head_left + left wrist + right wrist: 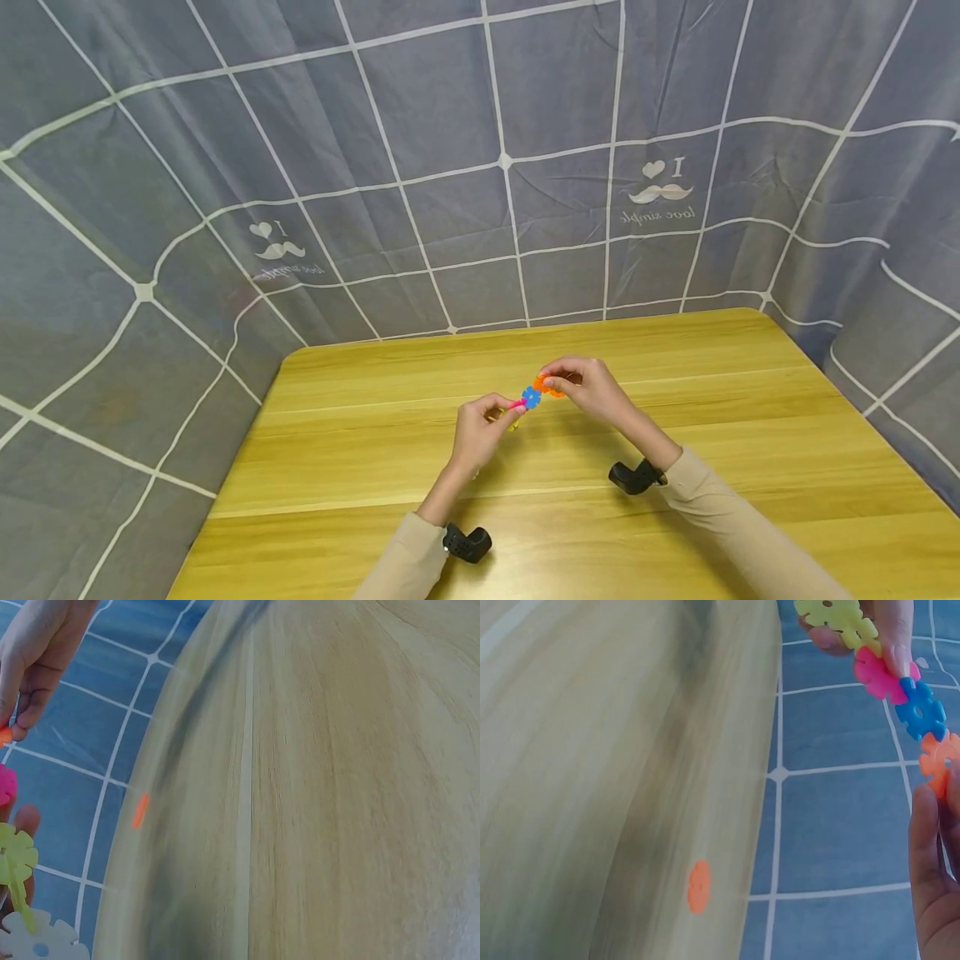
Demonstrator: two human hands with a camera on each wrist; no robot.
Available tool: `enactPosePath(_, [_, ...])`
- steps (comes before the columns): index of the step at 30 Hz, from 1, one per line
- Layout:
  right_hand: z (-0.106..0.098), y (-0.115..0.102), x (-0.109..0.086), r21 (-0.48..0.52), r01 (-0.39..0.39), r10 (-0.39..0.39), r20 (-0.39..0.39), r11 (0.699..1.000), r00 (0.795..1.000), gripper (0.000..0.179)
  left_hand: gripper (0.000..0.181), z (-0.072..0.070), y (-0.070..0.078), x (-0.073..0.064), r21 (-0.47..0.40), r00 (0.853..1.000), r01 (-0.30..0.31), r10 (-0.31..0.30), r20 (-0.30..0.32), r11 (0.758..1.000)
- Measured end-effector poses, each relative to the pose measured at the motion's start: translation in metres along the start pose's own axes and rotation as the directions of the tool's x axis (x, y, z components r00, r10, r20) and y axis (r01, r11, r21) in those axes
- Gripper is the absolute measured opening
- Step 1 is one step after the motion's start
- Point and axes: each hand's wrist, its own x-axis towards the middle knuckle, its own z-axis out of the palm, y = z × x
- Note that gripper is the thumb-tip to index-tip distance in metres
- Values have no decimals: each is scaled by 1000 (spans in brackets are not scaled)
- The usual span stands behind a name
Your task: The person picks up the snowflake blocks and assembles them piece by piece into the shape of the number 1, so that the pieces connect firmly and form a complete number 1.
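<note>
My left hand (pixel 477 429) pinches a pink snowflake disc (pixel 877 673) between thumb and fingers. It belongs to a chain: a blue snowflake disc (pixel 921 710) follows on one side, yellow discs (pixel 831 613) on the other. In the left wrist view a white disc (pixel 41 941) hangs at the chain's lower end. From the other side my right hand (pixel 592 390) pinches an orange snowflake disc (pixel 939 761), whose edge meets the blue one. Whether those two are slotted together I cannot tell. The hands hold the chain above the table.
A second orange disc (pixel 698 886) lies flat on the wooden table (pixel 360 458), near its far side. Behind the table hangs a grey curtain (pixel 435 217) with white grid lines. Black wrist cameras (pixel 468 544) sit on both forearms.
</note>
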Motion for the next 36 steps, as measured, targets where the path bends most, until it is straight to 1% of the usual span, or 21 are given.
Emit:
enactPosePath(3, [1, 1, -1, -2, -3, 3, 0, 1000, 1000, 15, 12, 1, -2, 0, 3, 1000, -18, 18, -10, 1000])
enactPosePath(6, [2, 0, -1, -2, 6, -6, 7, 1000, 1000, 14, 13, 1, -4, 0, 13, 998, -56, 56, -20, 998])
enactPosePath(11, [2, -3, -1, -3, 11, -11, 31, 1000, 999, 14, 11, 0, -5, -1, 48, 990, -130, 132, -45, 990])
enactPosePath(14, [2, -5, -2, -14, 8, -7, 33, 1000, 999, 14, 10, 0, -5, -1, 53, 987, -149, 152, -50, 987])
enactPosePath(22, [6, -4, -2, -39, 18, -18, 4, 999, 1000, 12, 9, -1, -7, 0, 44, 987, -153, 155, -43, 987])
enactPosePath(27, [10, 0, -7, -63, 27, -28, -20, 998, 999, 12, 9, 0, -8, 0, 55, 986, -165, 166, -29, 985])
enactPosePath(31, [12, 4, -12, -70, 22, -25, -46, 997, 999, 11, 8, 3, -12, 0, 51, 986, -162, 163, -21, 985])
enactPosePath(36, [13, 7, -15, -75, 20, -25, -69, 997, 997, 10, 8, 12, -33, 6, 50, 987, -155, 157, -26, 987])
